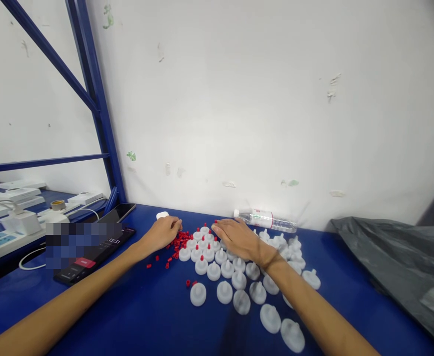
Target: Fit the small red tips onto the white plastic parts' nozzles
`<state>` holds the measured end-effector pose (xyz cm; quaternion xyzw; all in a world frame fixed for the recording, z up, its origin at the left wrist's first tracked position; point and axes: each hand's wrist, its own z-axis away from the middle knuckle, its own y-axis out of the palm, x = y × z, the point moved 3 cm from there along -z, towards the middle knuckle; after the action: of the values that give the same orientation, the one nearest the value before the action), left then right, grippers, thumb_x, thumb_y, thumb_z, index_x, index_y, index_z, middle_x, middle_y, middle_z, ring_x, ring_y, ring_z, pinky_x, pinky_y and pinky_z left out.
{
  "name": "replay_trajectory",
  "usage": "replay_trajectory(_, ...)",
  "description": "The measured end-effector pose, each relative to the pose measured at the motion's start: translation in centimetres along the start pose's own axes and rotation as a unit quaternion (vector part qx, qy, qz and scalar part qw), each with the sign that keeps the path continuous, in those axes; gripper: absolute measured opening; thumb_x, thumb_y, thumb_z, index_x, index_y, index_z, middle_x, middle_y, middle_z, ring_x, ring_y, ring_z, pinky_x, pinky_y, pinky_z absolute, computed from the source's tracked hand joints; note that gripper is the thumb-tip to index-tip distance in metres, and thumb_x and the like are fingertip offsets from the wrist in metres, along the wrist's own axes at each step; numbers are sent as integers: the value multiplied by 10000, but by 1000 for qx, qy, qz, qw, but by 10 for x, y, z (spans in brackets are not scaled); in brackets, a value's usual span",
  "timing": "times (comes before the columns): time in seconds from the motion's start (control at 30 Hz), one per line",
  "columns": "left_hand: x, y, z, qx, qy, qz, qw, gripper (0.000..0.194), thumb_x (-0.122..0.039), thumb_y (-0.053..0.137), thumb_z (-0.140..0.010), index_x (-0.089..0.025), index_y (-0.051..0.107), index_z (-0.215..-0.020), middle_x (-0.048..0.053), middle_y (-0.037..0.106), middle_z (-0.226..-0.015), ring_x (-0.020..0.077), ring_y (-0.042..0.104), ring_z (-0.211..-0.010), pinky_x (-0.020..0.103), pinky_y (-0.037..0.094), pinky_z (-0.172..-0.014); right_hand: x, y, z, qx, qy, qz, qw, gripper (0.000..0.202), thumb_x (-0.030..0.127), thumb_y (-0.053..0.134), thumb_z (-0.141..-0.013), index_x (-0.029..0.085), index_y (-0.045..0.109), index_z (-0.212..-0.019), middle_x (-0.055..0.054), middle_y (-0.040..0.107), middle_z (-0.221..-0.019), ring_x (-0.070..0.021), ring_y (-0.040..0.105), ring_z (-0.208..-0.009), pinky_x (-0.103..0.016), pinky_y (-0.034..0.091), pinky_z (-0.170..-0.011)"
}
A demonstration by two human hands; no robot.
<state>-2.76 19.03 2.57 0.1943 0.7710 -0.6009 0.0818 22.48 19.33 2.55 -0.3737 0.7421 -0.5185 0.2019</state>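
Caps (179, 241), red, heaped beside my left hand (163, 232), fingers curled; white nozzles (227, 269) around my right hand (238, 238), fingers extended. Pinching anything? Can't tell. Dozens each; one bottle (265, 220).

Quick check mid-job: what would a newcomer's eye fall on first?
Probably the bright red caps heaped beside the left hand on the blue table. Next, the white nozzled pieces spread around the right hand, some red-tipped. A clear bottle lies on its side near the wall.
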Motion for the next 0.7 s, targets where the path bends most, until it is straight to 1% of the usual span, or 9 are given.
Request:
replay_trajectory(0.13, 1, 1, 0, -22, 4, 8, 1000, 436, -405, 320, -963, -214, 644, -742, 61, 733, -778, 247, 672, -752, 340, 444, -723, 1, -8, -2, -41, -1, 23, 999, 383, 321, 306, -1063, 235, 671, -1142, -58, 710, -1192, -204, 613, -1156, -410, 389, -1024)
replay_trajectory(0.27, 5, -1, -2, -58, 10, 20, 998, 449, -404, 302, -973, -217, 637, -741, 61, 729, -785, 256, 666, -782, 343, 439, -727, -2, -15, -4, -81, -2, 58, 995, 247, 273, 438, -1026, 218, 670, -1091, -62, 724, -1093, -208, 638, -1058, -418, 358, -1033)
replay_trajectory(0.33, 6, -1, -3, -73, 23, 33, 997, 475, -397, 270, -988, -217, 632, -738, 51, 724, -783, 242, 663, -782, 336, 448, -742, -3, -17, -4, -94, -7, 76, 993, 186, 246, 491, -1002, 201, 661, -1062, -65, 715, -1061, -214, 640, -1020, -432, 339, -1051)
replay_trajectory(0.4, 4, -1, -4, -85, 44, 45, 994, 496, -398, 242, -1002, -216, 620, -737, 40, 715, -777, 228, 661, -776, 327, 457, -753, -3, -19, -4, -103, -13, 93, 990, 145, 216, 515, -985, 194, 646, -1043, -65, 697, -1049, -220, 638, -985, -435, 352, -1041)
replay_trajectory(0.43, 2, -1, -5, -92, 55, 50, 993, 502, -401, 232, -1008, -216, 613, -738, 35, 710, -775, 223, 659, -775, 325, 460, -756, -2, -20, -4, -107, -13, 99, 989, 140, 201, 511, -983, 191, 635, -1046, -68, 684, -1055, -220, 637, -958, -426, 381, -1008)
replay_trajectory(0.5, -2, 0, -5, -105, 79, 54, 990, 503, -405, 222, -1018, -215, 600, -746, 32, 700, -775, 218, 651, -777, 327, 463, -764, -1, -22, -4, -116, -6, 108, 987, 154, 172, 475, -986, 186, 606, -1065, -78, 657, -1075, -210, 633, -870, -391, 449, -887)
replay_trajectory(0.57, -8, -1, -3, -117, 104, 53, 986, 490, -398, 219, -1027, -212, 592, -768, 33, 689, -793, 215, 636, -794, 336, 461, -784, 2, -23, -4, -124, -1, 110, 986, 175, 142, 441, -986, 185, 573, -1093, -85, 634, -1093, -201, 620, -810, -362, 473, -784)
replay_trajectory(0.63, -15, -4, -1, -129, 131, 45, 982, 466, -374, 215, -1036, -209, 586, -807, 36, 672, -819, 214, 613, -818, 351, 455, -809, 4, -24, -5, -127, -8, 105, 986, 189, 113, 439, -973, 186, 539, -1116, -83, 622, -1088, -208, 617, -844, -359, 482, -788)
replay_trajectory(0.7, -23, -8, 3, -137, 159, 32, 977, 432, -341, 216, -1041, -203, 585, -864, 44, 654, -851, 217, 587, -853, 369, 448, -836, 8, -25, -5, -126, -22, 97, 987, 213, 89, 455, -956, 188, 509, -1136, -77, 618, -1072, -219, 615, -924, -366, 486, -848)
